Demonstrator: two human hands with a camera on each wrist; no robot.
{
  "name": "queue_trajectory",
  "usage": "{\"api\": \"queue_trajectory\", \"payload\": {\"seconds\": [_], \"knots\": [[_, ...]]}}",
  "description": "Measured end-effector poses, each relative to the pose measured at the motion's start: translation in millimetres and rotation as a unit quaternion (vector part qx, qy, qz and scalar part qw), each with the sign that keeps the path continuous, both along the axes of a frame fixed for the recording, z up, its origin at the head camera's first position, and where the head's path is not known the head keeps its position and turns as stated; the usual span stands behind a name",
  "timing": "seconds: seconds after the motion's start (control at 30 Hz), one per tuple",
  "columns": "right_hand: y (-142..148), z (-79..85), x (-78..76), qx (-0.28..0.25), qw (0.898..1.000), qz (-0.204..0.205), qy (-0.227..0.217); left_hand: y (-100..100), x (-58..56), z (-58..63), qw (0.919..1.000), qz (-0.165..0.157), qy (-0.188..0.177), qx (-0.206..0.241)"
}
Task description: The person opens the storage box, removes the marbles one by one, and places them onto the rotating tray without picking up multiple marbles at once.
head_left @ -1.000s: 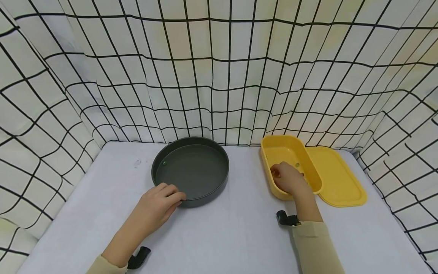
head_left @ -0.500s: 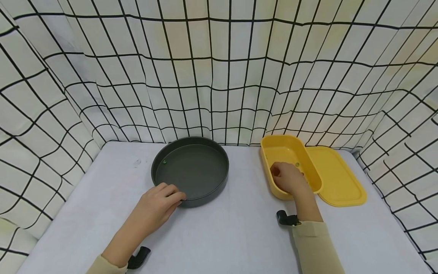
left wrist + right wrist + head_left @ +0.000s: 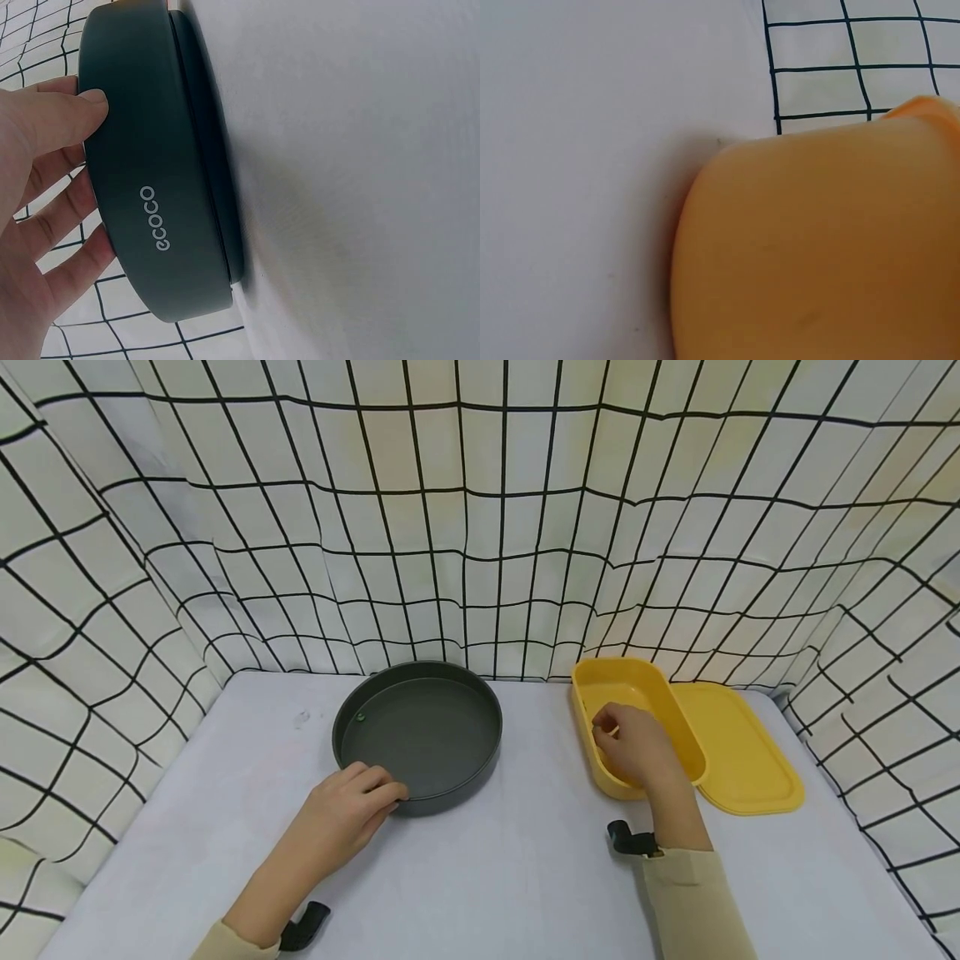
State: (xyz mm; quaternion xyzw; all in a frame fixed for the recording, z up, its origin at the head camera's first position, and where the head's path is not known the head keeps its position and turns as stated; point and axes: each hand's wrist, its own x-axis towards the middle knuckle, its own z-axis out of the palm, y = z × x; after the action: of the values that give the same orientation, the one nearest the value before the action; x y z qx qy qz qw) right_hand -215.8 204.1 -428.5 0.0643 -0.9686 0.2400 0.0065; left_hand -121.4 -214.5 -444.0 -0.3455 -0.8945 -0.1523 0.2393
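In the head view my left hand [image 3: 356, 806] holds the near left rim of a round dark green pan [image 3: 427, 727]. The left wrist view shows the thumb on the outer wall of the pan [image 3: 150, 135], above the "ecoco" lettering, with the other fingers at the rim. A tiny green piece [image 3: 361, 717] lies inside the pan at the left. My right hand [image 3: 633, 743] is inside a yellow rectangular box [image 3: 693, 760], thumb and forefinger bent together. A small greenish piece [image 3: 596, 727] shows faintly at its fingertips. The right wrist view has only the box's outer wall [image 3: 817, 247].
A flat yellow lid [image 3: 742, 752] lies on the table right of the box, partly behind it. White cloth covers the table [image 3: 517, 877]. Black-lined grid walls [image 3: 480, 527] stand at the back and both sides. Bare cloth separates pan and box.
The right hand has risen slightly within the box, its fingertips lifting from the bottom and now covering the small green piece seen there earlier. The left hand and pan stay put.
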Motion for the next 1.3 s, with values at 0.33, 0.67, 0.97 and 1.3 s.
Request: {"api": "queue_trajectory", "payload": {"seconds": [0.33, 0.67, 0.97, 1.3], "knots": [[-9, 14.3, 5.3, -0.002, 0.999, -0.02, 0.044, 0, 0.7, -0.1, 1.0, 0.004, -0.003, -0.002], [-26, 23.8, 10.7, -0.026, 0.996, 0.0, 0.086, 1, -1.0, 0.5, 1.0, 0.002, 0.005, -0.005], [-48, 20.9, 14.7, -0.08, 0.991, 0.052, 0.097, 2, -1.9, -0.5, 0.9994, -0.011, 0.03, 0.01], [-75, 22.4, 21.0, -0.075, 0.988, 0.09, 0.099, 2, -1.9, -0.1, 0.9994, -0.009, 0.032, 0.012]]}}
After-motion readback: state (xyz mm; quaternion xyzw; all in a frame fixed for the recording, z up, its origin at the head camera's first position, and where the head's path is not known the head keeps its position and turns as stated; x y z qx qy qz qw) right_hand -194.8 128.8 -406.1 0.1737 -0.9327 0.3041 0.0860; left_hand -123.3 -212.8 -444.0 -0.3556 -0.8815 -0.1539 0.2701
